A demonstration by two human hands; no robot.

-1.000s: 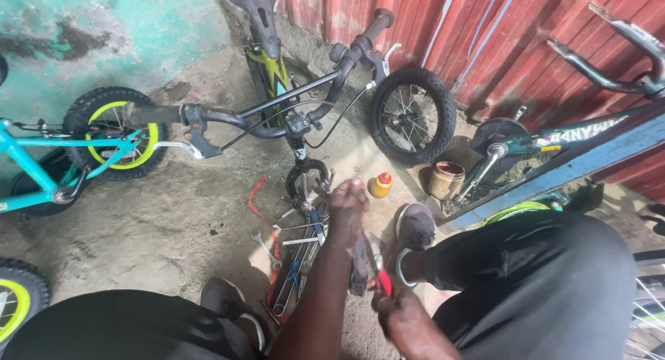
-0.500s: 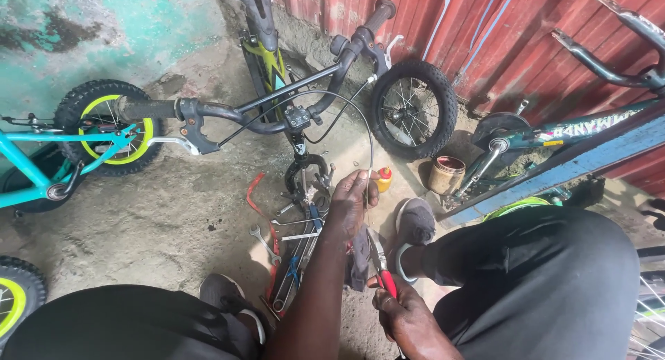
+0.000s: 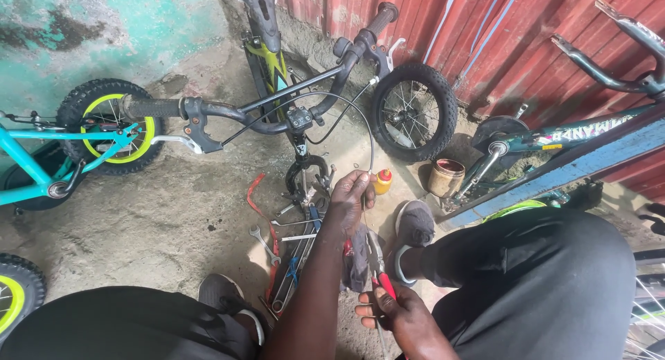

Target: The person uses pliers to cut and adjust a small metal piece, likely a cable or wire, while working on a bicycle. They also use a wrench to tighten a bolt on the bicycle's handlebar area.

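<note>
A small black bicycle (image 3: 291,118) stands over scattered wrenches (image 3: 277,239). The left hand (image 3: 350,197) pinches its brake cable (image 3: 366,124) between closed fingertips, beside a yellow bottle (image 3: 382,181). Below, the right hand (image 3: 398,311) grips red-handled pliers (image 3: 379,273) on that cable.

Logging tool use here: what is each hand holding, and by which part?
Left hand pinches the thin brake cable near its lower end. Right hand holds red-handled pliers by the handles.

A small yellow bottle with a red cap (image 3: 382,181) is seen upright on the floor, near a rusty round tin (image 3: 445,177); white lettering is borne on a dark-green bicycle frame (image 3: 589,128).
</note>
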